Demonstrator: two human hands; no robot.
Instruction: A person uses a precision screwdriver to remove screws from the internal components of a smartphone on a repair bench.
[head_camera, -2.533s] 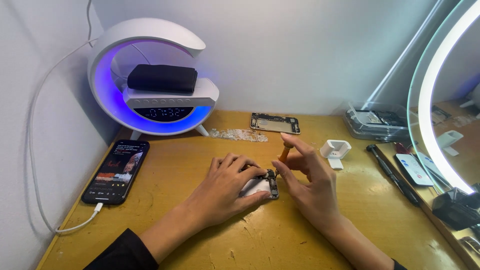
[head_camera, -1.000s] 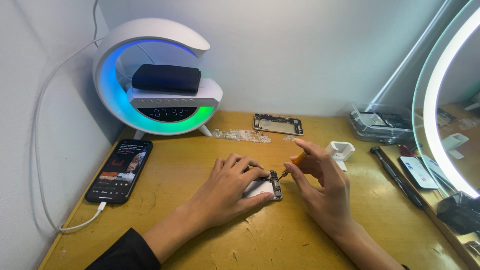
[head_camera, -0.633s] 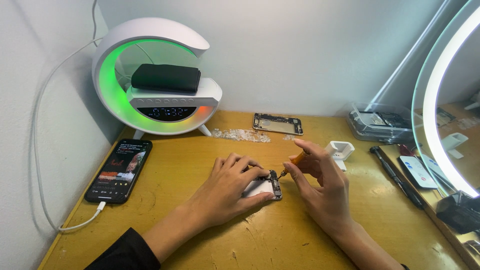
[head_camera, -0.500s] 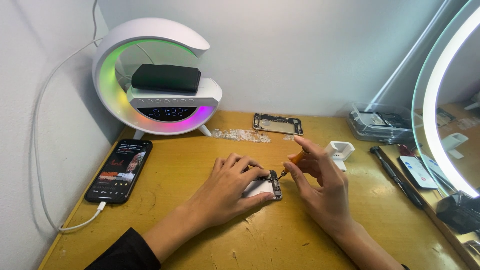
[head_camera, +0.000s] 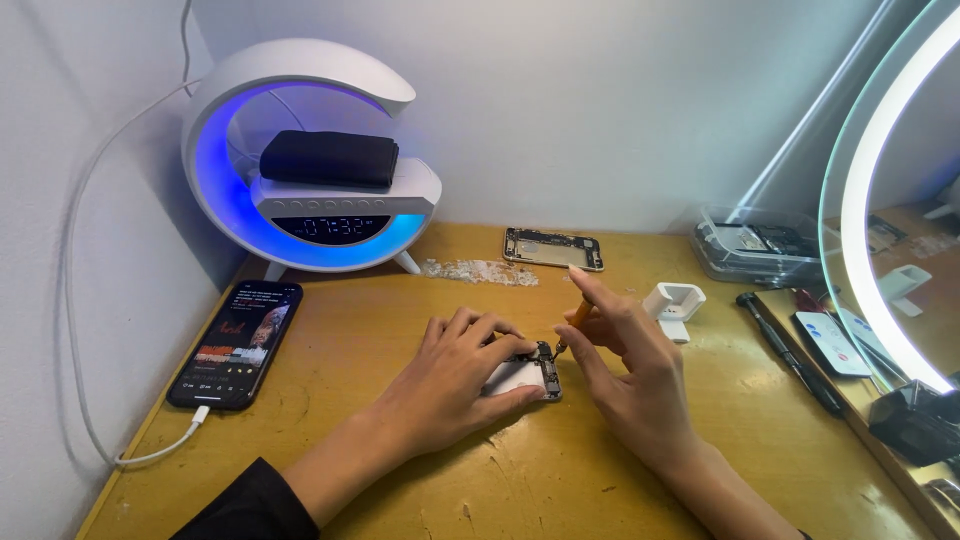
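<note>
My left hand (head_camera: 450, 375) lies flat over a small opened phone (head_camera: 532, 375) in the middle of the yellow wooden desk (head_camera: 400, 480), pinning it down with fingers on its top edge. My right hand (head_camera: 625, 370) pinches an orange-handled screwdriver (head_camera: 577, 315), its tip set on the right side of the phone. Most of the phone is hidden under my left fingers.
A round white lamp clock (head_camera: 300, 160) glows blue at the back left, with a dark pouch (head_camera: 330, 160) on it. A black phone (head_camera: 238, 342) charges on a cable at left. An empty phone frame (head_camera: 553, 248), white crumbs (head_camera: 480, 271), a small white holder (head_camera: 673, 303), a clear box (head_camera: 755, 245), a ring mirror (head_camera: 890, 200) and dark tools (head_camera: 790, 352) lie at right.
The lamp's glow has cycled through green and mixed colours back to blue. My right hand has shifted slightly, keeping the screwdriver at the phone; my left hand stays put.
</note>
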